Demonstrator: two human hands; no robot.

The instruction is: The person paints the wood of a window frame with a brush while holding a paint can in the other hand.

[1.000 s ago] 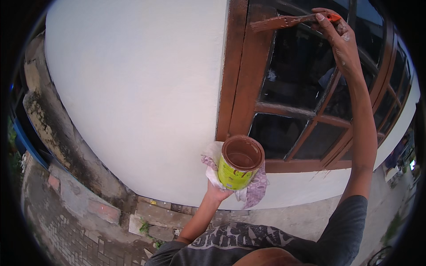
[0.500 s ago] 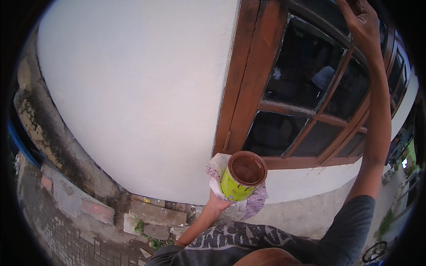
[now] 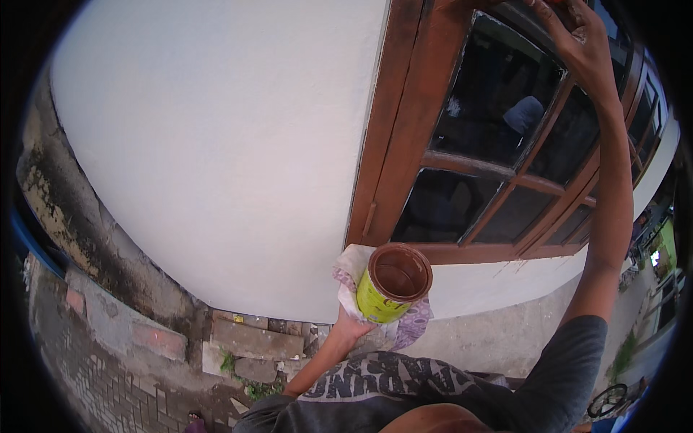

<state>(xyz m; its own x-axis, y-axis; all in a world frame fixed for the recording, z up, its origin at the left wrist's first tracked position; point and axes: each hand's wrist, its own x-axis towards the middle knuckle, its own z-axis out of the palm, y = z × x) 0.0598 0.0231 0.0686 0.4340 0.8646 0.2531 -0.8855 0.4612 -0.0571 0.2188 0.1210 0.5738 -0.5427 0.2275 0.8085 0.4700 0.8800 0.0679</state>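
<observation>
My left hand (image 3: 351,330) holds a yellow-green paint can (image 3: 390,284) with brown paint inside, wrapped underneath in a pale patterned rag (image 3: 413,327). It is held out in front of my chest, just below the brown wooden window frame (image 3: 404,123). My right hand (image 3: 575,37) reaches high up to the top of the frame at the upper edge of the picture. Its fingers are closed on a brush handle; only a bit of orange shows at the rim, and the bristles are out of view.
A white plastered wall (image 3: 216,144) fills the left and middle. Dark glass panes (image 3: 491,108) sit between brown bars. Below are a stained concrete ledge (image 3: 108,260), bricks and paving (image 3: 94,375). A bicycle wheel (image 3: 608,399) shows at lower right.
My right hand and the brush rose along the window frame until the brush left the picture. The view tilted, and the can sits a little lower and to the right.
</observation>
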